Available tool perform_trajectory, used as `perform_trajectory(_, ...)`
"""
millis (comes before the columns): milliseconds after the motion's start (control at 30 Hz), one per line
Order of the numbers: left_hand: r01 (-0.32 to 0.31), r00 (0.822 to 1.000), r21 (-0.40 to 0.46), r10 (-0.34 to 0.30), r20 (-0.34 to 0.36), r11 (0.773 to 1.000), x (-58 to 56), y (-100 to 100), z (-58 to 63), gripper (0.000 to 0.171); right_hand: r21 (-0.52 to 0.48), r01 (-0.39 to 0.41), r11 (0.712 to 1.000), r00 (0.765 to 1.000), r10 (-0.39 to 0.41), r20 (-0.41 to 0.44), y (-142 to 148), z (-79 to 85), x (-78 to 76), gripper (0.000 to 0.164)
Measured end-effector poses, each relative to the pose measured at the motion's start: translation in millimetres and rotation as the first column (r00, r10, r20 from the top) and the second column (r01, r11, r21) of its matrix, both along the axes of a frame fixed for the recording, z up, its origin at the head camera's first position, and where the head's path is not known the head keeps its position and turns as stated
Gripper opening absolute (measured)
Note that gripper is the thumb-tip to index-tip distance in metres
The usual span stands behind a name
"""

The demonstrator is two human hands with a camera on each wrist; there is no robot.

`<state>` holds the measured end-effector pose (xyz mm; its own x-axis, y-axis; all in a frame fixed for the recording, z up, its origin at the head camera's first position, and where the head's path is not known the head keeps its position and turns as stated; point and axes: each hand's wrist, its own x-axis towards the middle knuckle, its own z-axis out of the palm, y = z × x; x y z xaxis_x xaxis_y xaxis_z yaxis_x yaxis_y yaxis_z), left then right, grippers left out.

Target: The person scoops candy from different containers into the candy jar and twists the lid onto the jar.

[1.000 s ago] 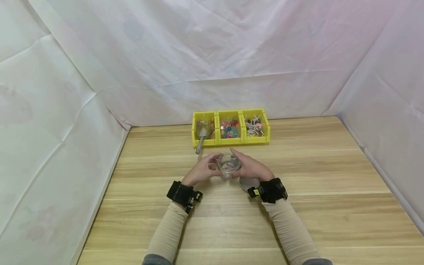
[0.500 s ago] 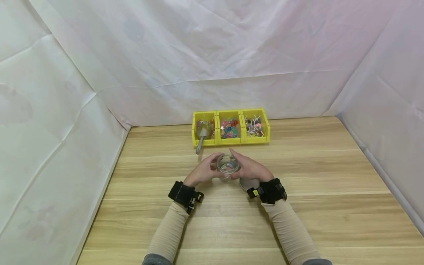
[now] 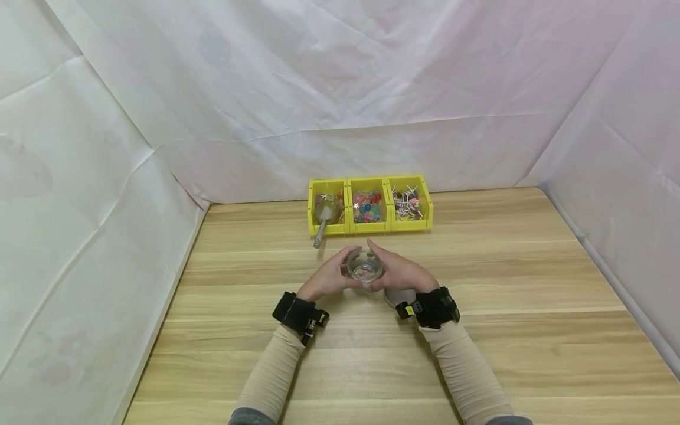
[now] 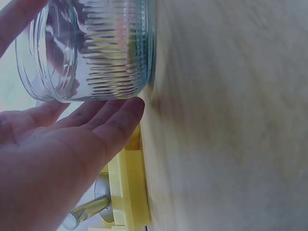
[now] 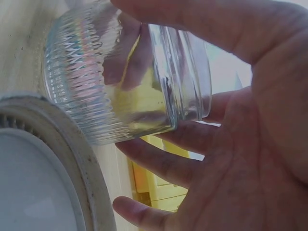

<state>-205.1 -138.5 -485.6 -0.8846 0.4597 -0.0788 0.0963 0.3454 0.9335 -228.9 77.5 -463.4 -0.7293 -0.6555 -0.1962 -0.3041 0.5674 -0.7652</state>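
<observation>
A clear glass jar (image 3: 365, 270) with no lid on it stands upright between both hands. Ribbed lower walls and a threaded neck show on the jar (image 4: 113, 53) in the left wrist view, its base at the tabletop. My left hand (image 3: 330, 276) holds its left side, thumb at the near side and fingers round the far side. From the right, my right hand (image 3: 401, 270) grips the same jar (image 5: 115, 82). A round lid (image 3: 398, 296) lies on the table beneath the right wrist, partly hidden by it. Pinkish tints show through the glass; I cannot tell whether anything is inside.
Behind the jar stand three joined yellow bins (image 3: 370, 227). A scoop (image 3: 321, 227) leans in the left one among wrapped pieces; colourful beads or candies fill the middle, striped lollipop-like sticks the right. White cloth (image 3: 340, 77) walls enclose the wooden table (image 3: 510, 265).
The jar has shifted slightly to the left, with both hands staying round it. My left wrist has edged a little to the right, so the hands sit closer together. Bins and scoop are unmoved.
</observation>
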Motion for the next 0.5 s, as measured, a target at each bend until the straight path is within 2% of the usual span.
perform_trajectory(33,0.004,1.0,-0.006,-0.004,-0.001,1.0,0.4,0,0.7,0.091,-0.002,-0.004,1.0,1.0,0.004,0.004,0,0.7,0.5,0.118)
perform_trajectory(67,0.002,1.0,-0.01,-0.002,-0.008,1.0,-1.2,0,-3.6,0.092,-0.003,-0.008,1.0,1.0,0.008,0.007,-1,1.3,1.1,0.119)
perform_trajectory(133,0.007,1.0,-0.01,-0.007,-0.006,1.0,-0.3,1,-2.2,0.09,-0.011,-0.016,1.0,1.0,0.017,0.011,-1,2.7,2.0,0.119)
perform_trajectory(233,0.021,1.0,0.007,-0.021,-0.014,1.0,-0.1,1,-1.6,0.087,0.003,-0.019,1.0,1.0,0.019,-0.022,0,3.5,2.7,0.118)
perform_trajectory(367,0.026,0.999,0.009,-0.026,-0.025,1.0,0.0,1,-2.3,0.084,0.068,0.018,0.997,0.996,-0.012,-0.086,6,4.4,2.9,0.113)
perform_trajectory(500,0.014,1.0,-0.018,-0.014,-0.02,1.0,0.3,1,-2.8,0.085,0.142,0.061,0.988,0.995,-0.048,-0.091,13,6.8,2.9,0.105)
